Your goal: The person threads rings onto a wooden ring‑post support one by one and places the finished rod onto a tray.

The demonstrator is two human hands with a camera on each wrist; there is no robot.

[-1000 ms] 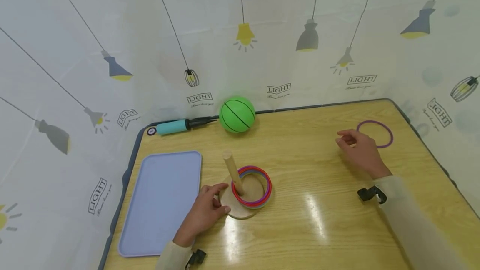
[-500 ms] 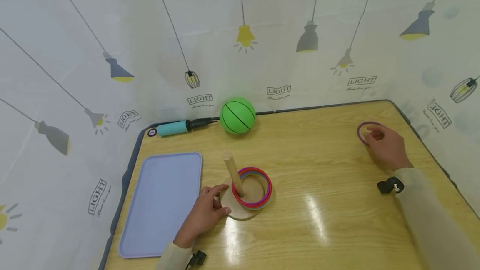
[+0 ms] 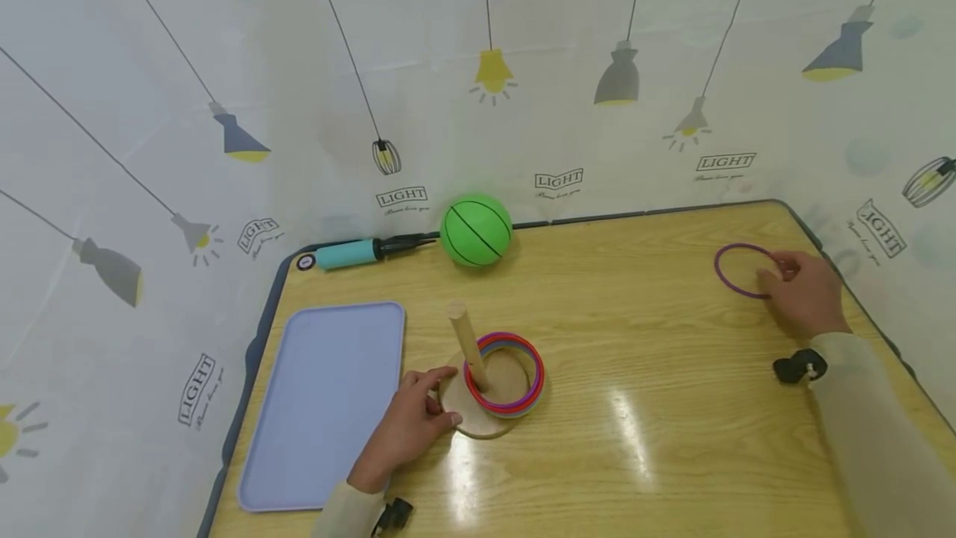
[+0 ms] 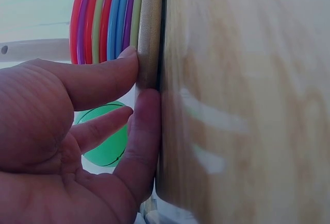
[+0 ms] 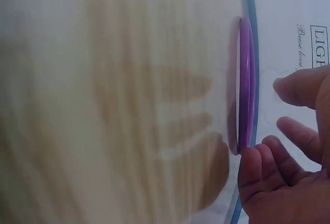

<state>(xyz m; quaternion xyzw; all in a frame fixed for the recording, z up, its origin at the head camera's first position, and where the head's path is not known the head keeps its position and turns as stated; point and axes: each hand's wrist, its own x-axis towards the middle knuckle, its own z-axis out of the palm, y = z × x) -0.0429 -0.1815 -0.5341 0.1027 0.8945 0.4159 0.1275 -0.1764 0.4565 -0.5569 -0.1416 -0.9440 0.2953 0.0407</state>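
My left hand (image 3: 407,422) holds the near-left edge of a round wooden base (image 3: 478,425), with thumb and fingers on its rim in the left wrist view. From the base rises a wooden peg (image 3: 463,337). Several coloured rings (image 4: 105,26), red, purple, green and blue, are stacked around the peg and lie off-centre to the right. Far to the right, a single purple ring (image 3: 718,267) lies flat on the table. My right hand (image 3: 810,293) is at that ring's right side, thumb and fingers apart. Fingertips come right up to the ring's edge (image 5: 246,87) in the right wrist view.
A pale blue tray (image 3: 329,405) lies left of the base. At the back of the table (image 3: 612,289) are a green ball (image 3: 476,230) and a teal hand pump (image 3: 347,254). Walls with printed lamps stand behind and beside the table.
My right hand has moved right, across the single purple ring to its right side. My left hand stays at the base, and the stacked rings have not moved.
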